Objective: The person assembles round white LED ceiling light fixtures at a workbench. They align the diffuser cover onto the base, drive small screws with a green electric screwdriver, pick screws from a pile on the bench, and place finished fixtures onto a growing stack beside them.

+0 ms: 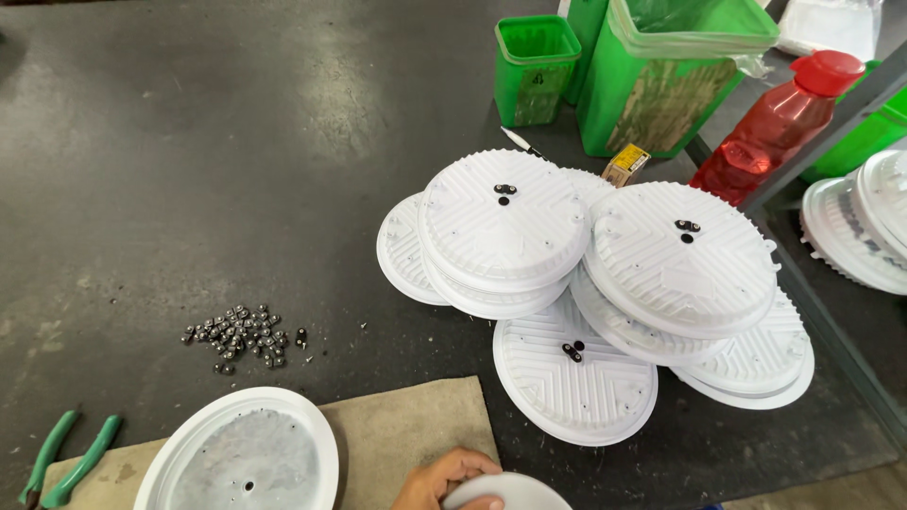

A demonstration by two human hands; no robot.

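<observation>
Head view, dark scuffed worktable, tan mat, green bins

One hand in view, at the bottom edge of the frame, just right of centre — which hand it is cannot be told from this crop. Only the knuckles and the backs of the fingers show; wrist and forearm are cut off below the frame. Fingers curled over, bent at the knuckles, tips pointing right and slightly down — a closed, gripping pose. The other hand is out of frame.
</observation>
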